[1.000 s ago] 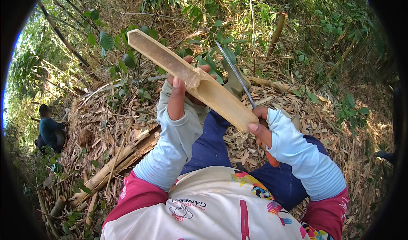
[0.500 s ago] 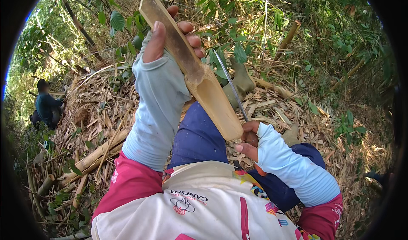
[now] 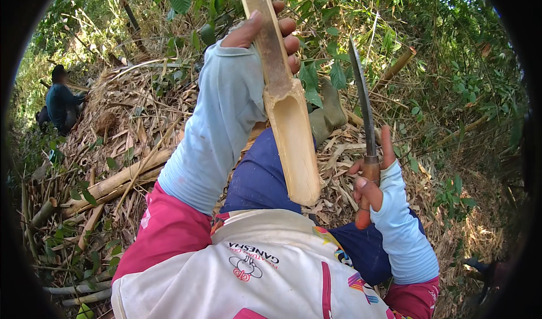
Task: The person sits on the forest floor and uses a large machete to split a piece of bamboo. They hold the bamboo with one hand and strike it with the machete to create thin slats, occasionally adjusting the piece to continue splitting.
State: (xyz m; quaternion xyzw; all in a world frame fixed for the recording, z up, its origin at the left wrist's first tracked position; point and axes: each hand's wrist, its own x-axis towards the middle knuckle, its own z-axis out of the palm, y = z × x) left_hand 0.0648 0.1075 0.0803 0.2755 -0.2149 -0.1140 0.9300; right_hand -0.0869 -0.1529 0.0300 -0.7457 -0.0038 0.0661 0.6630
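Observation:
My left hand (image 3: 265, 34) grips the upper part of a split bamboo piece (image 3: 291, 121), pale and hollow, held almost upright with its lower end over my lap. A long curved knife (image 3: 364, 101) with a wooden handle points upward in my right hand (image 3: 370, 175), just right of the bamboo and apart from it. Light blue sleeves cover both forearms. My legs in blue trousers and a green boot (image 3: 327, 113) stretch out ahead.
Dry bamboo husks and leaves (image 3: 124, 127) cover the ground. Cut bamboo poles (image 3: 107, 183) lie at my left. Green bamboo brush stands ahead and right. Another person in dark blue (image 3: 59, 101) crouches at the far left.
My left hand has raised the bamboo from slanted to nearly upright. My right hand has lifted the knife away from the bamboo, blade now pointing up.

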